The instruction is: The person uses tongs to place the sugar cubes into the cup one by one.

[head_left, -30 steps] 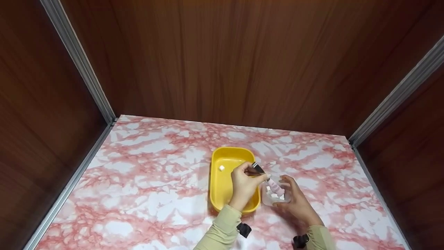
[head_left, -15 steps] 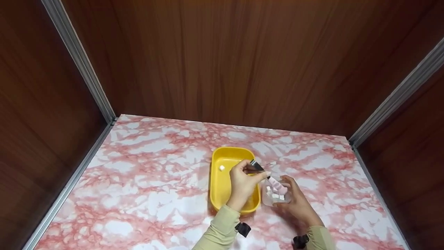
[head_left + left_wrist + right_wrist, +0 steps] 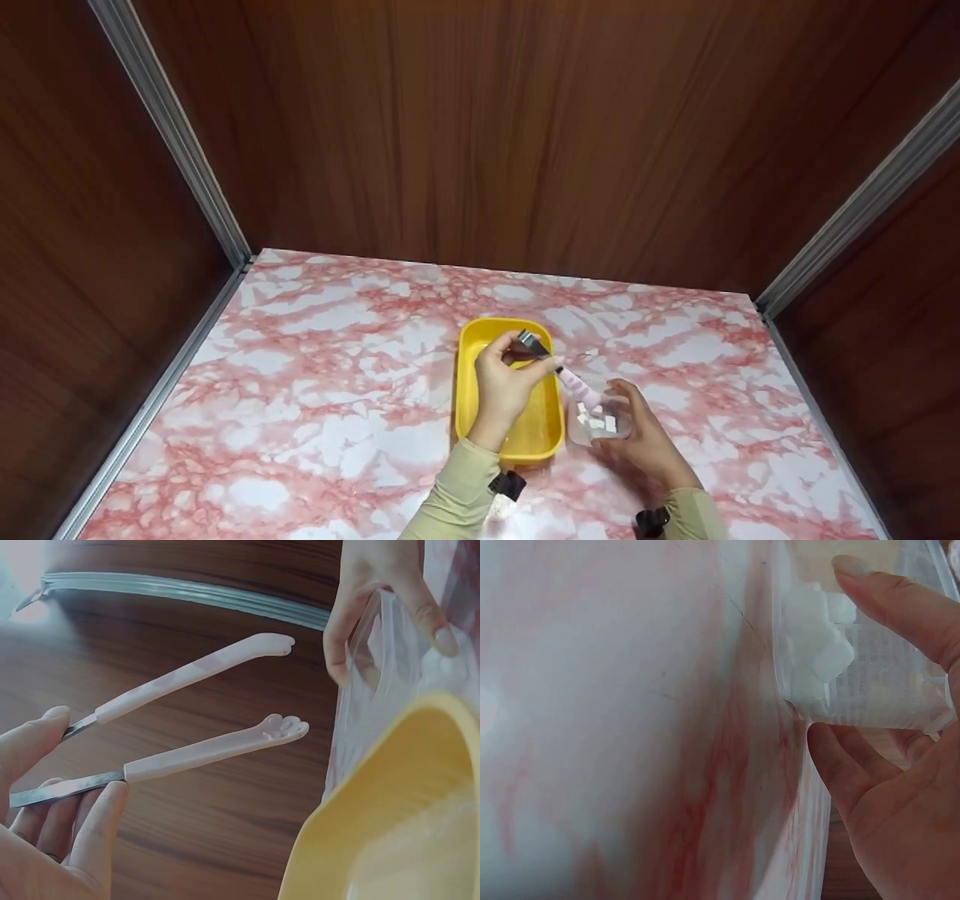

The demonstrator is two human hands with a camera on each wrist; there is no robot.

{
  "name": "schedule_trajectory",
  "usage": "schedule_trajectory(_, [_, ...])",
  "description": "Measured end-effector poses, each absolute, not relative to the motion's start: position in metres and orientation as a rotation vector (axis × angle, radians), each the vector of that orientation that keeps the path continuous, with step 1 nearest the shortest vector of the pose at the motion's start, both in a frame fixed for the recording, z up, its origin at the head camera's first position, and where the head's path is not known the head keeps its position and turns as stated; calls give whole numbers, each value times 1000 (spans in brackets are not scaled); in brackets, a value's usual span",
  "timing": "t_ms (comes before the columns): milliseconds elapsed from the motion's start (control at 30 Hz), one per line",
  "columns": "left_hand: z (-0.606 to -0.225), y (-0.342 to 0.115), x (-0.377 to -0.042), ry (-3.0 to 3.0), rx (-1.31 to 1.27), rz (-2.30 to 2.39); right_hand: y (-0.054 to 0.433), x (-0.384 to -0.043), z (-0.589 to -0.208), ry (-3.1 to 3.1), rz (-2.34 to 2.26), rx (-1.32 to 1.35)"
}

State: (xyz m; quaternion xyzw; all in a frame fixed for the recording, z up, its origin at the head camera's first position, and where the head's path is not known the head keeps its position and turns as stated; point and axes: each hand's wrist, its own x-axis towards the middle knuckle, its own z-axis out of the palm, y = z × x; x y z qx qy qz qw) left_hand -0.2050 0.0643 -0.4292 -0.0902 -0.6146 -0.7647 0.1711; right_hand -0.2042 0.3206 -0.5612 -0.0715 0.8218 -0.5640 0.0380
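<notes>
My left hand (image 3: 504, 384) holds metal tongs (image 3: 214, 750) with pale pink, paw-shaped tips between thumb and fingers, above the yellow tray (image 3: 466, 397). In the left wrist view the two arms of the tongs stand apart with nothing between them. Their tips point toward a clear plastic container (image 3: 900, 690) at the tray's right side. Several small white cubes (image 3: 598, 422) lie inside it. My right hand (image 3: 651, 444) grips this container from its right, thumb on the near side and fingers on the far side. Part of the tray's inside is hidden behind my left hand.
A red-and-white marbled tabletop (image 3: 330, 405) spreads around the tray and container. Dark wood panels (image 3: 465, 150) rise at the back and both sides, with grey metal strips (image 3: 172, 127) along the corners.
My left hand has moved left and slightly away from me with the tongs, their tips drawing back toward the container's far-left rim. A white cube seen earlier in the tray is now hidden. The right hand stays put.
</notes>
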Motion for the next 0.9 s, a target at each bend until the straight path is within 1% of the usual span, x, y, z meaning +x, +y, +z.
schedule_trajectory(100, [-429,58,-206,-1736,-245,-2175,318,-201,-555,2501,-1740,-220])
schedule_trajectory(500, [-433,29,-221,-1662,-247,-2114,322,-202,-559,2586,-1644,-192])
schedule_trajectory(900, [-439,11,-230,-1682,-128,-2066,322,-203,-560,2582,-1645,-166])
